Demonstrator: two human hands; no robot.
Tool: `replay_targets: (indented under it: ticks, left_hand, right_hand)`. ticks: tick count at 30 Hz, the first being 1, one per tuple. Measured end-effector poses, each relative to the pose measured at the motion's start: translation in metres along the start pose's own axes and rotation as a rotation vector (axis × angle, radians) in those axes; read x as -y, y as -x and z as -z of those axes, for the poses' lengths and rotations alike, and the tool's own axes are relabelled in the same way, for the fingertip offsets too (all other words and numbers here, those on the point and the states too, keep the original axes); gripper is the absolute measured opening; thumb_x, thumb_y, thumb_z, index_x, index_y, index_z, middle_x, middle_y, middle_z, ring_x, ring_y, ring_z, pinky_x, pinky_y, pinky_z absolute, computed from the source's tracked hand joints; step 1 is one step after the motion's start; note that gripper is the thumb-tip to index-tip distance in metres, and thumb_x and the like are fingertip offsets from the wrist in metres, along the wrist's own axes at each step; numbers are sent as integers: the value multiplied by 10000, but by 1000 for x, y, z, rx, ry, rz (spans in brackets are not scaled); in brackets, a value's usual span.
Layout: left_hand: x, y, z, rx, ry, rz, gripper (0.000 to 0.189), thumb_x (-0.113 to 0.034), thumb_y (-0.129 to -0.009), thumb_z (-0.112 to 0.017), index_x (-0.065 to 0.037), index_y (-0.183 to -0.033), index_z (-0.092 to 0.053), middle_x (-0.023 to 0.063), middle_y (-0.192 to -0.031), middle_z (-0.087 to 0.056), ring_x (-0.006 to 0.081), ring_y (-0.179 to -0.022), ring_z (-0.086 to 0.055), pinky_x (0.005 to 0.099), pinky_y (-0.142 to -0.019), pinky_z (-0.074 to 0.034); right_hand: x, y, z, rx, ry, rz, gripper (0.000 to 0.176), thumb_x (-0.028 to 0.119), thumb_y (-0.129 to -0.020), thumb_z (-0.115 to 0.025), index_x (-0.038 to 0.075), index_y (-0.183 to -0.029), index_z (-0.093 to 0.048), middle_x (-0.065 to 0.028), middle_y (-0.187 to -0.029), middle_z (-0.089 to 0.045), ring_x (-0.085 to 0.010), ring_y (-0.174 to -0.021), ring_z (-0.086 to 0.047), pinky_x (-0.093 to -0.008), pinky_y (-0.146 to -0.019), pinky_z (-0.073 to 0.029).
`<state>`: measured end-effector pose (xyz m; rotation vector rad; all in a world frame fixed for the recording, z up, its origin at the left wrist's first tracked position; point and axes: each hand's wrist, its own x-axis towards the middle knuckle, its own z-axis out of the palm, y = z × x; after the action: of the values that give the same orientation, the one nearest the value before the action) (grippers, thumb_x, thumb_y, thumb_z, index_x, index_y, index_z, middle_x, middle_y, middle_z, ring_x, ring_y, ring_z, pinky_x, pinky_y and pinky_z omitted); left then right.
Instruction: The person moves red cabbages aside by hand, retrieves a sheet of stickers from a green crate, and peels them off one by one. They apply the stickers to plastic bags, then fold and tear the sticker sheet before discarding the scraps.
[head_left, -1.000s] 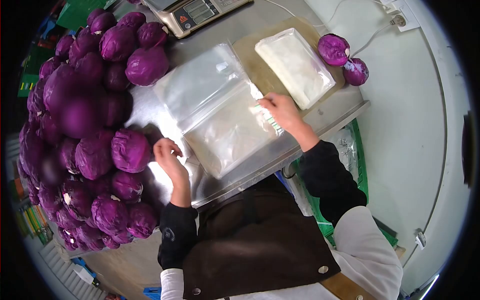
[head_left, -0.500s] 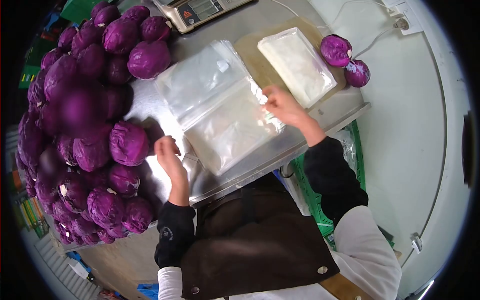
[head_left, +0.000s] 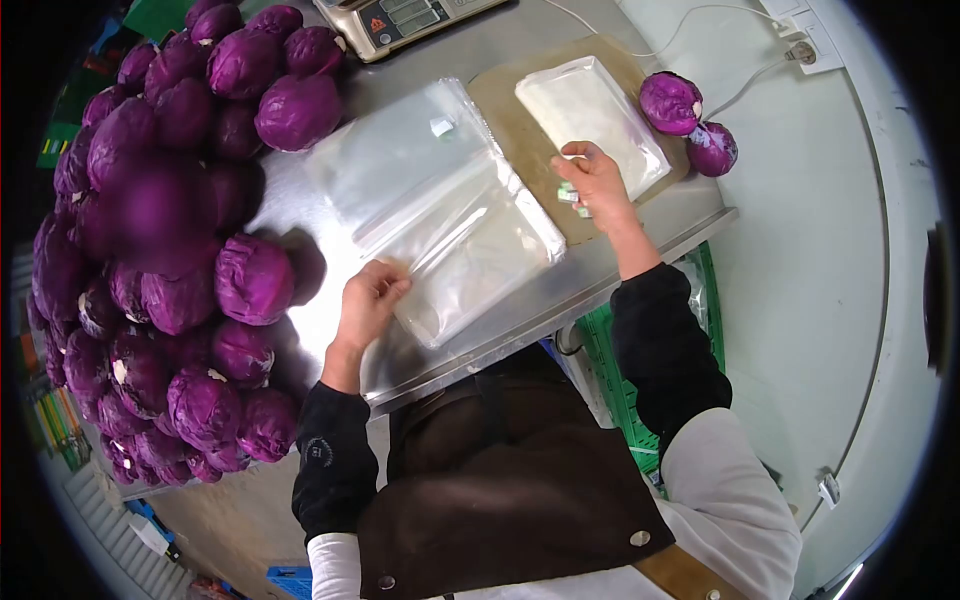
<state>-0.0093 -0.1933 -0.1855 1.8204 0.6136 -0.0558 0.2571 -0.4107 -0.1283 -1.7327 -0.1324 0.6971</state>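
Note:
My left hand (head_left: pixel 368 308) is closed, thumb and fingertips pinching the left edge of a clear plastic bag (head_left: pixel 480 270) on top of a stack. Behind it lies another stretch of clear bags (head_left: pixel 400 165), with a small white-and-green label (head_left: pixel 442 127) on it. Held in the curled fingers of my right hand (head_left: pixel 600 190) are several small green-and-white labels (head_left: pixel 568 193). That hand is over the brown sheet, just in front of a second pack of clear bags (head_left: pixel 590 120).
A large heap of red cabbages (head_left: pixel 180 290) covers the left of the metal table (head_left: pixel 530 325). Two more cabbages (head_left: pixel 672 103) stand by the wall at right. A scale (head_left: pixel 400 20) is at the back, and green crates (head_left: pixel 630 400) sit below the table edge.
My left hand has moved right from beside the bags and closed on the bag's edge. My right hand has drawn away to the right from the bag's far edge, carrying the labels.

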Motion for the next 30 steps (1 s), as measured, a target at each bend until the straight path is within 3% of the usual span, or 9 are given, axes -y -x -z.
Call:
replay_targets:
  ticks: [2,5,13,16,18,21,25,28,30]
  left_hand:
    - [-17,6,-8,10,-401,-203,78,-95,-736,-649,-80,-810,-629,84,-785,-590,268,-677,-577,354,-626,-468]
    - [-24,10,-19,-5,-576,-264,74,-120,-738,-640,-71,-787,-611,88,-792,-578,298,-724,-581,385,-640,-471]
    - [-20,8,-23,-43,-517,-234,80,-134,-750,-634,-67,-778,-601,91,-786,-563,304,-737,-580,389,-643,-471]
    - [-22,8,-24,-46,-510,-227,85,-137,-750,-636,-64,-774,-599,94,-789,-564,309,-735,-581,391,-640,-470]
    - [-22,8,-25,-54,-540,-237,97,-126,-748,-642,-42,-786,-613,96,-796,-568,299,-691,-581,369,-618,-465]
    - [-23,8,-24,-55,-523,-230,97,-126,-751,-642,-39,-781,-611,96,-792,-568,303,-681,-580,372,-616,-465]
    - [-23,7,-25,-64,-511,-232,99,-126,-752,-642,-36,-778,-610,97,-789,-567,305,-676,-579,374,-616,-464]
    - [-24,7,-25,-60,-506,-211,102,-127,-752,-643,-33,-775,-611,99,-789,-567,306,-674,-580,376,-612,-462]
    - [-23,7,-23,-48,-507,-231,105,-128,-751,-645,-32,-775,-610,100,-788,-566,307,-670,-579,377,-608,-461]
  right_hand:
    - [-4,-1,-9,136,35,115,305,178,-804,-680,10,-999,-517,-14,-697,-568,-44,-559,-464,-207,-431,-350]
    - [-3,-2,-27,249,126,105,238,194,-828,-652,21,-949,-544,-4,-702,-572,-50,-580,-464,-219,-474,-370]
    - [1,-6,-46,435,360,32,225,255,-913,-529,40,-976,-552,-2,-769,-568,-54,-628,-471,-229,-514,-391]
    - [-5,-15,-52,502,498,125,256,292,-907,-531,37,-935,-534,-54,-757,-587,-125,-621,-534,-282,-541,-426]
    - [-7,-18,-58,519,914,380,355,374,-868,-554,23,-909,-519,-148,-825,-622,-282,-680,-594,-366,-605,-459]
    - [-17,-20,-61,497,1145,620,373,395,-862,-536,27,-903,-497,-162,-832,-625,-354,-752,-587,-406,-650,-458]
    - [-5,-8,-49,423,1162,613,357,374,-872,-526,27,-952,-509,-161,-825,-626,-351,-781,-590,-404,-647,-463]
    - [1,-9,-37,231,947,366,335,340,-906,-487,13,-970,-522,-149,-804,-628,-291,-724,-621,-368,-648,-467]
    - [-11,-16,-33,123,270,227,335,320,-932,-437,1,-953,-537,-111,-758,-618,-208,-647,-630,-312,-639,-456]
